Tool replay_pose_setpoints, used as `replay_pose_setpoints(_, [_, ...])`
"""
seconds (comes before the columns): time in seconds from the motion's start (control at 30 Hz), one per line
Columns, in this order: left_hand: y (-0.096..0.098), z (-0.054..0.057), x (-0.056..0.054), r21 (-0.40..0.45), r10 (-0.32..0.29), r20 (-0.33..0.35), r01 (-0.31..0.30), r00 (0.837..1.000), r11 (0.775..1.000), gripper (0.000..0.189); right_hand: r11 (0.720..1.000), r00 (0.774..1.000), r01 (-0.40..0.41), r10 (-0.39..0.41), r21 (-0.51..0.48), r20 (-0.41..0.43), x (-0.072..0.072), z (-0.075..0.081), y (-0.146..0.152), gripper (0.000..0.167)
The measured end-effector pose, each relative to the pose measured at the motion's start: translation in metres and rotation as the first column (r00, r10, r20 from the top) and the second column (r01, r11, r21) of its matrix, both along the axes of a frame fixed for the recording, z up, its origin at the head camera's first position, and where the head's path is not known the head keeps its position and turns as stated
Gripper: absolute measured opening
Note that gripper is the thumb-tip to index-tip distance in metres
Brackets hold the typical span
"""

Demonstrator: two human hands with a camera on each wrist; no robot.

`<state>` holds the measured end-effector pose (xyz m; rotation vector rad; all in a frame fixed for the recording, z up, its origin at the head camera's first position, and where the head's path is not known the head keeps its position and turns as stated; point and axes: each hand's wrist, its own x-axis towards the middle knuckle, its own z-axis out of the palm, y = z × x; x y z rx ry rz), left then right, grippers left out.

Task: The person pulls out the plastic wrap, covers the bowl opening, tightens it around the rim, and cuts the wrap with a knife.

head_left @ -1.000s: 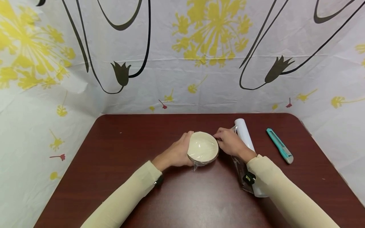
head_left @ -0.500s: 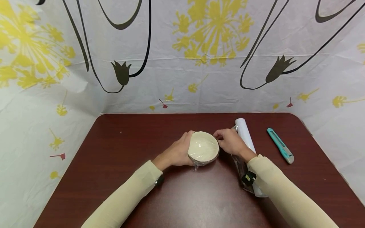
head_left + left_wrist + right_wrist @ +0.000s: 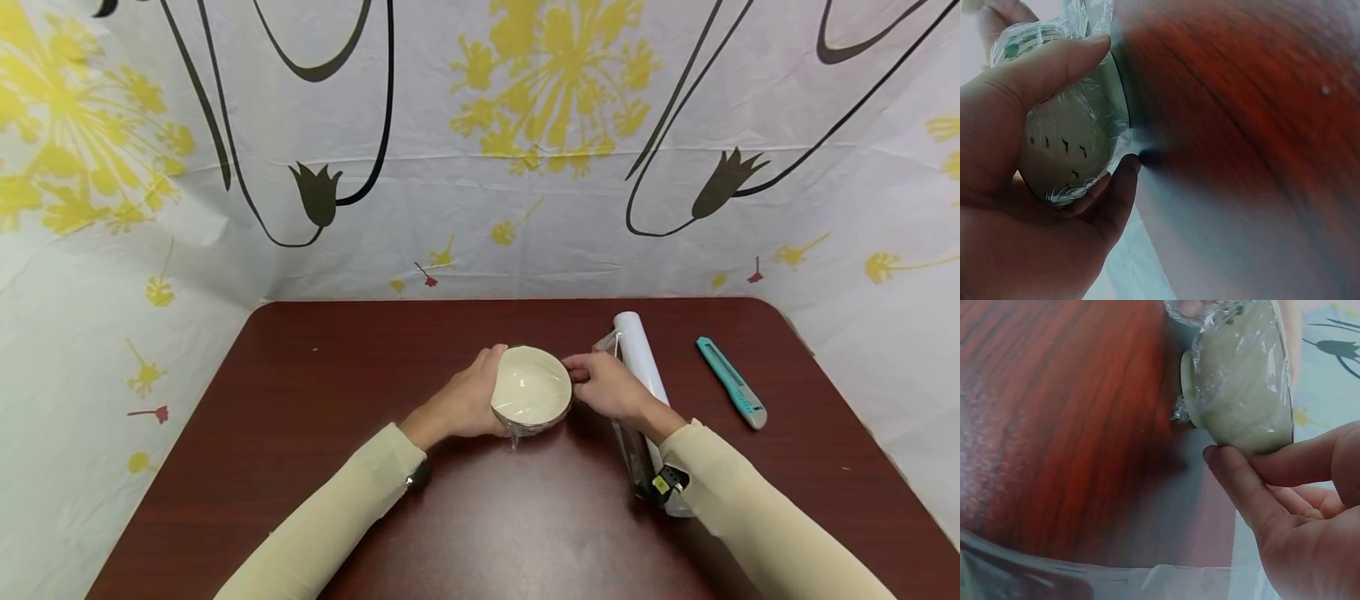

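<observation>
A cream bowl with a dark rim has clear plastic wrap stretched over its mouth and clinging in wrinkles down its outside. My left hand grips it from the left; in the left wrist view the thumb lies along the wrapped side and other fingers reach around the base. On the opposite side, my right hand touches the bowl's outer wall with its fingertips. The right wrist view shows the thumb and a finger against the lower wall, the remaining fingers loosely bent behind. Crumpled wrap bunches at the foot.
A white roll of plastic wrap lies beside the right forearm, partly hidden by it, with loose clear film along its left. Farther right is a teal utility knife. The dark red table meets a patterned white sheet behind.
My right hand has shifted slightly down along the bowl's right side, its fingers straighter against the wall. The left hand and bowl stay nearly in place.
</observation>
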<state>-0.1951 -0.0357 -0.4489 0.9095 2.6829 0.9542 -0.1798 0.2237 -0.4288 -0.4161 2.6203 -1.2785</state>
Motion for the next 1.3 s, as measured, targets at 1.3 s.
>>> replay_pose_setpoints(1.3, [0.019,0.011,0.019,-0.528,-0.110,-0.455,-0.168,0.884,0.833,0.138,0.992,0.989,-0.083,0.093,0.093,-0.115,0.009,0.003,0.004,0.047])
